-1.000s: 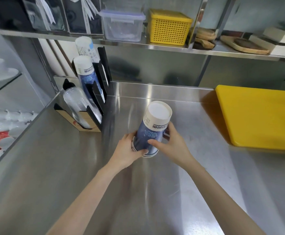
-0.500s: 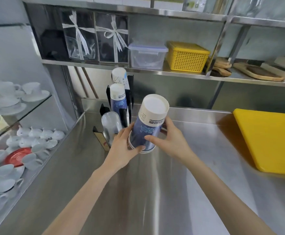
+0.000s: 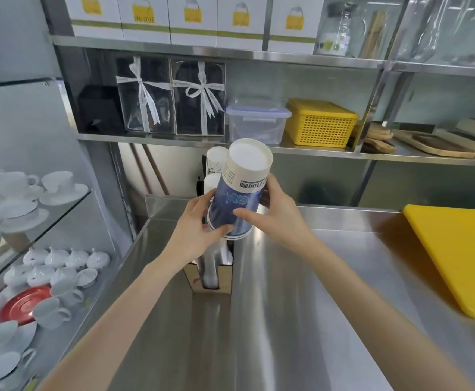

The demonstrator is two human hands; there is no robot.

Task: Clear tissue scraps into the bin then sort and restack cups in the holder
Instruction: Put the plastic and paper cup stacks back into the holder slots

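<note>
Head view: both hands, left (image 3: 195,235) and right (image 3: 278,218), clasp an upturned stack of blue-and-white paper cups (image 3: 237,197) in a firm grip. It is tilted above the black-and-cardboard cup holder (image 3: 212,277) on the steel bench (image 3: 301,306), seemingly to line it up with a slot.

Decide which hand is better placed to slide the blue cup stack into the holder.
Left. The left hand grips the blue cup stack at its lower rims, directly above the cup holder; the right hand steadies it from the far side.
</note>
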